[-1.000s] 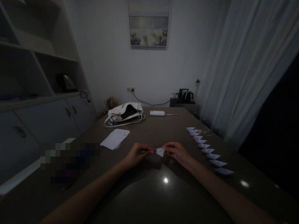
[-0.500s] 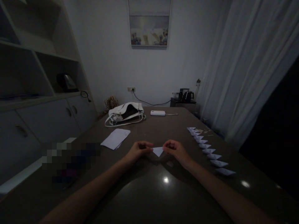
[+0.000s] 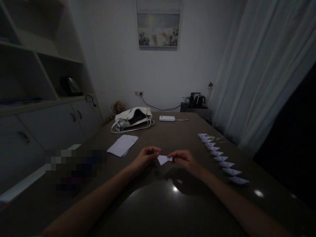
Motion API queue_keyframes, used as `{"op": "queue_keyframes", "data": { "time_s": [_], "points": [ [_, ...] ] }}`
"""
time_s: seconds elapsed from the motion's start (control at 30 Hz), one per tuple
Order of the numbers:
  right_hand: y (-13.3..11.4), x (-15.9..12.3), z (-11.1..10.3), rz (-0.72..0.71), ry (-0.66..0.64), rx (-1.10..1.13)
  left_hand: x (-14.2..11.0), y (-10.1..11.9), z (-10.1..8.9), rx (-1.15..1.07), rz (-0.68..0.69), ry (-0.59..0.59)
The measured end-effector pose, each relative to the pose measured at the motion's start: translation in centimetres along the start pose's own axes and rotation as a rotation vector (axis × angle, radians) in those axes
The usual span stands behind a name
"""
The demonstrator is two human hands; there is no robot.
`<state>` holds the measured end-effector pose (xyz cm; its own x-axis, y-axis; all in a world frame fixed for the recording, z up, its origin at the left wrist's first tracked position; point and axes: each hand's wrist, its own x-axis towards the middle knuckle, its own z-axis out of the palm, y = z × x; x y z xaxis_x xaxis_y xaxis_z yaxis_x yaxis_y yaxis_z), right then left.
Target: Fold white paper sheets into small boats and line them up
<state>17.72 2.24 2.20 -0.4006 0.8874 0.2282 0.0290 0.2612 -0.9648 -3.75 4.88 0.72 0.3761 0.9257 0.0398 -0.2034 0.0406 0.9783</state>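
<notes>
A small piece of folded white paper point(image 3: 163, 160) is held just above the table, its pointed corner facing down toward me. My left hand point(image 3: 147, 156) pinches its left corner between thumb and fingers. On the other side my right hand point(image 3: 184, 159) grips the right part, the index finger lying along the upper edge. To the right stands a row of several folded paper boats point(image 3: 220, 158), running from the far side toward me. A stack of white paper sheets point(image 3: 123, 145) lies to the left, beyond my left hand.
An open white handbag point(image 3: 133, 118) sits at the far left of the dark table point(image 3: 153, 210). Beside it is a white power bank point(image 3: 167, 118) with a short cable. Small scraps point(image 3: 217, 138) lie near the far boats. A blurred-out patch point(image 3: 79, 168) covers something at the left.
The folded paper has shifted slightly left and tilted. My right hand has moved its fingers inward over the paper's right side, while my left hand still pinches the left corner.
</notes>
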Motion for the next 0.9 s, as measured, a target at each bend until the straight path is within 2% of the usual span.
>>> {"op": "queue_keyframes", "data": {
  "time_s": [0.13,0.33,0.47,0.6,0.73,0.9],
  "points": [
    [0.3,0.0,0.1,0.017,-0.038,-0.010,0.0,0.1,0.1,-0.018,0.004,0.022],
    [0.9,0.3,0.0,0.014,0.036,-0.077,-0.3,0.4,0.4,0.071,0.004,-0.005],
    [1.3,0.4,-0.2,0.014,0.040,-0.087,-0.4,0.4,0.4,0.109,0.024,-0.032],
    [1.4,0.5,-0.1,0.033,0.061,-0.057,-0.3,0.5,0.3,0.153,0.085,-0.002],
    [1.5,0.7,-0.1,0.101,0.097,0.030,-0.2,0.6,0.4,0.203,0.148,-0.031],
    [1.6,0.7,-0.1,0.108,0.114,0.043,-0.1,0.5,0.4,0.329,0.219,-0.041]
  ]
}}
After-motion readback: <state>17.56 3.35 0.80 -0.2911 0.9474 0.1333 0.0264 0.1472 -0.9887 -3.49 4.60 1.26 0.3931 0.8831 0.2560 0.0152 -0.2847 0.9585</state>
